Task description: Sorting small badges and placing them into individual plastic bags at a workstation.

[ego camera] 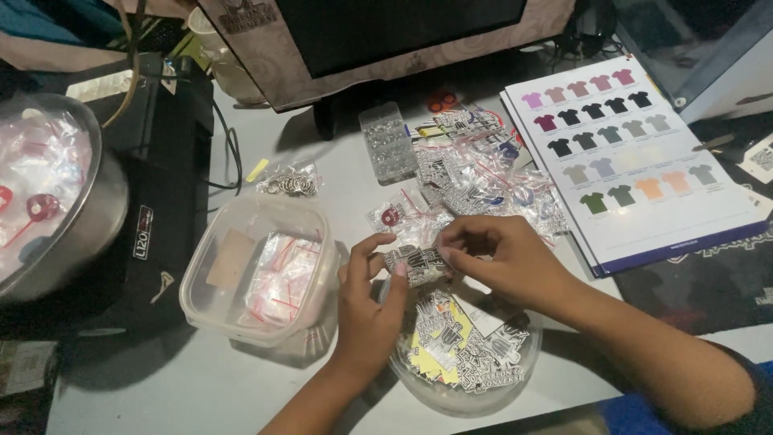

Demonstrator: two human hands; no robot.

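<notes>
Clear plastic tub point(211, 278) holds small zip bags; a round bowl point(483, 391) holds printed stickers. Above the bowl, left hand point(369, 302) and right hand point(499, 258) both pinch one bagged sticker point(415, 264) over the worktop point(201, 387).

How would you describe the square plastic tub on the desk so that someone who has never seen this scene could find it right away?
Start at the black printer on the left of the grey desk. Just right of it, beside the left hand, sits the clear plastic tub. It is square with rounded corners and holds small clear bags with red strips, unlike the round bowl of stickers under the hands.
</notes>
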